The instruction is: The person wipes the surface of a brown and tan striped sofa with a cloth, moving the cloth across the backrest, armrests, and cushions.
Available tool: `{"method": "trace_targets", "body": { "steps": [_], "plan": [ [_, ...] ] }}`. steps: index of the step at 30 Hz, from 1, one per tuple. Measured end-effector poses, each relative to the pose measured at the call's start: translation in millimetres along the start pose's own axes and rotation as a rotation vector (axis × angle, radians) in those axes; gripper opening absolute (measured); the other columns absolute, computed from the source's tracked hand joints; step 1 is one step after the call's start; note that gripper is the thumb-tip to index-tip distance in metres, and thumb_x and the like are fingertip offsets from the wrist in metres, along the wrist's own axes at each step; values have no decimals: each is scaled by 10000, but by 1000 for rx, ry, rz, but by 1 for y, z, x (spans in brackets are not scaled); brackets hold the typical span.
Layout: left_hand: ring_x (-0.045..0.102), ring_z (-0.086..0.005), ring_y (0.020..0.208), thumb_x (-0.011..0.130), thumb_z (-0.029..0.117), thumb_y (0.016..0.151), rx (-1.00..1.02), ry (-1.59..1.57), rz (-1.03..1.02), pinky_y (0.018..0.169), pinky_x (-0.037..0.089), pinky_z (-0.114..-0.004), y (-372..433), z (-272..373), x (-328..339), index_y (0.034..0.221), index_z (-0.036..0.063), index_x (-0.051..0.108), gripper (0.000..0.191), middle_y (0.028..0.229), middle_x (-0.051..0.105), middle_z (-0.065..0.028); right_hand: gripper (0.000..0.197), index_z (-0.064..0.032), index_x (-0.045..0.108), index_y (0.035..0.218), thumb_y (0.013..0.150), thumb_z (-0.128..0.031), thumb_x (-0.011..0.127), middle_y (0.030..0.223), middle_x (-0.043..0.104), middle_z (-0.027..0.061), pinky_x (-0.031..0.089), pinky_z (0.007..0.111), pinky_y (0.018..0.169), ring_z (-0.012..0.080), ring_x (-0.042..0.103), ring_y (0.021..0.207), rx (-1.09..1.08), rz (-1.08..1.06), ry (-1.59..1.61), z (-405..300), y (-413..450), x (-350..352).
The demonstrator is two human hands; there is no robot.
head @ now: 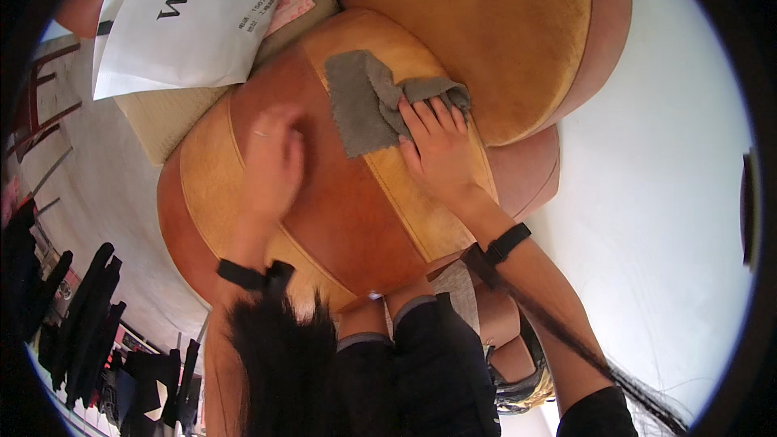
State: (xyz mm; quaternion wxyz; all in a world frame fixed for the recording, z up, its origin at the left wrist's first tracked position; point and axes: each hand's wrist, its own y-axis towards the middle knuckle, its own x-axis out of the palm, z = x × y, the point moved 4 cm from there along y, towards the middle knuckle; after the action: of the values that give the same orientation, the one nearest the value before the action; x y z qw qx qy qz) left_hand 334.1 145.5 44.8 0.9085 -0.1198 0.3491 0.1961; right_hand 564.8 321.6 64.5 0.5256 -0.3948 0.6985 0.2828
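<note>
A grey cloth (358,103) lies partly folded on a striped brown and tan seat cushion (352,212). My right hand (434,142) rests on the cloth's right part, fingers bent over its bunched edge, palm towards the cushion. Blurred, my left hand (273,155) is over the cushion's left half, to the left of the cloth, with curled fingers and no object visible in it. Whether it touches the cushion I cannot tell. Each wrist wears a black band.
A large tan, rounded backrest (522,30) rises behind the cushion. At the upper left, a white printed bag (182,42) lies over a beige cushion (176,118), beside a pink patterned item (291,7). Dark clothes (91,315) hang at the lower left. A white wall (661,182) borders the right side.
</note>
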Motion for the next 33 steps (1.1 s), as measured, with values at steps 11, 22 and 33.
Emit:
{"method": "trace_targets", "body": {
  "steps": [11,22,33],
  "plan": [
    [668,-463,1318,599,41,1101,-241,-43,298,1129,534,-508,17,-21,-5,1450,-39,659,363,1452,696,-256,490,-42,672,1494,1053,-257,677,1462,702,131,385,553,1298,335,561,1470,-237,-233,276,-90,97,50],
    [526,-486,1503,392,348,1194,-430,48,-129,1235,437,-510,69,-90,7,1492,-54,629,554,1621,569,-329,482,-126,744,1485,1092,-309,531,1545,714,79,290,520,1339,296,559,1515,-188,-652,226,-110,182,147],
    [665,-589,1167,434,249,1165,-405,524,-283,955,533,-636,120,-194,20,1155,45,594,259,1231,731,-341,413,-150,819,1368,1066,-272,566,1472,769,79,370,495,1291,291,657,1445,60,-766,320,-119,247,226]
  ]
}}
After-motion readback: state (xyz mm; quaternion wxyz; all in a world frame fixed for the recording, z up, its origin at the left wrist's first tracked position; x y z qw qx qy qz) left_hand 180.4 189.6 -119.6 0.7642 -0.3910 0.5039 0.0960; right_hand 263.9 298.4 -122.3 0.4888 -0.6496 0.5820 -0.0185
